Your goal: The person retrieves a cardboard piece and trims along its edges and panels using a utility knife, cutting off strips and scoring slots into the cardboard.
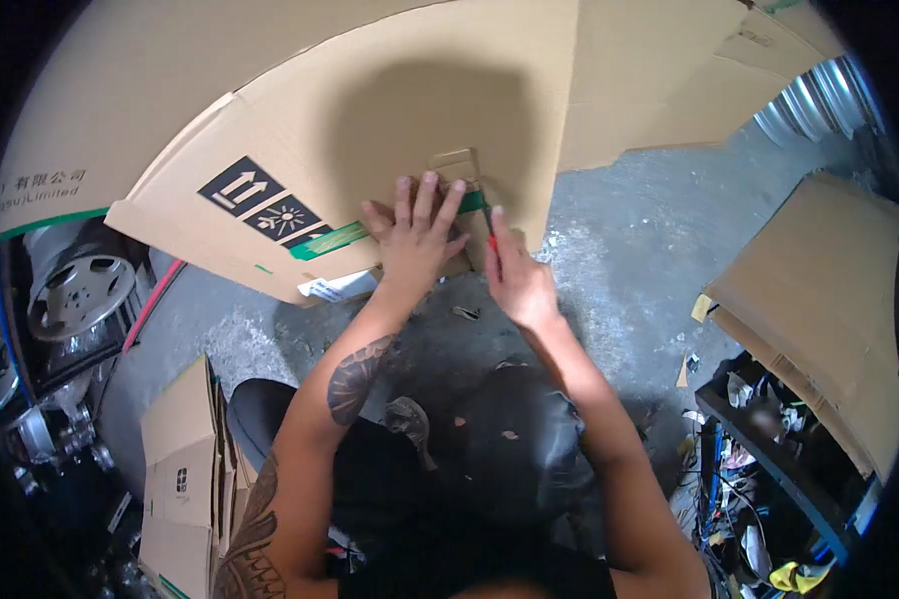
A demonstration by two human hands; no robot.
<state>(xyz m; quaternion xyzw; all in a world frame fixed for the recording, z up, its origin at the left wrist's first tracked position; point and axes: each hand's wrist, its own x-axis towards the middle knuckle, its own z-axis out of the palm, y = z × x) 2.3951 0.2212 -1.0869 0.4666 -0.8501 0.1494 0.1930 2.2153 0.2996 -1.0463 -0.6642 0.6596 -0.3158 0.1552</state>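
A large sheet of brown cardboard (300, 150) with black arrow and sun symbols stands in front of me. My left hand (415, 235) lies flat on its lower part, fingers spread. Green tape (335, 241) runs along the cardboard on both sides of that hand. My right hand (521, 285) is closed around a red-handled box cutter (491, 241), which points up at the cardboard beside the end of the tape. A small cut flap (453, 160) shows just above my left fingertips. The blade's tip is hard to make out.
Folded cardboard (185, 469) stands at the lower left, near a wheel rim (82, 298). On the right are a big cardboard box (819, 290) and a dark metal frame (769, 464) holding scraps. Silver ducting (819, 100) lies at the upper right. Scraps litter the concrete floor (609, 240).
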